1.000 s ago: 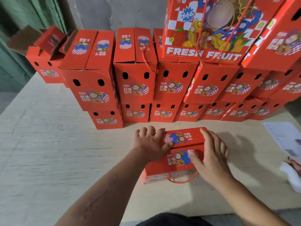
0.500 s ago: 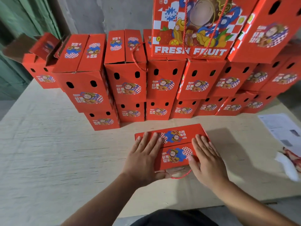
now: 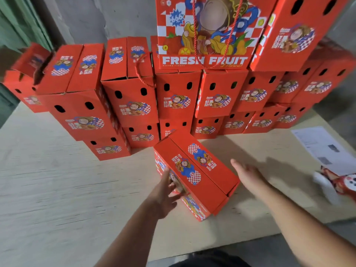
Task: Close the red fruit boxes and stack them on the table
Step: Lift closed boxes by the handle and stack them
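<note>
Nearest us, bare table (image 3: 57, 189) spreads leftward. Our left hand (image 3: 163, 197), fingers spread loosely, touches the closed red box (image 3: 194, 176) lying skewed; our right hand (image 3: 248, 176) hovers beside it, released. Beyond stands the stacked box wall (image 3: 173, 97).

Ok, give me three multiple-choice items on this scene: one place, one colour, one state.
1. Where is the paper sheet?
A. table's right edge
B. on the stack
C. under the near box

2. What colour is the "FRESH FRUIT" lettering?
A. black
B. white
C. green

3. How are the near box's top flaps?
A. torn off
B. standing up
C. folded down

Answers: 1 A, it lies flat at the right; 2 B, white on red; 3 C, both flaps lie flat, the left hand touching its side.
</note>
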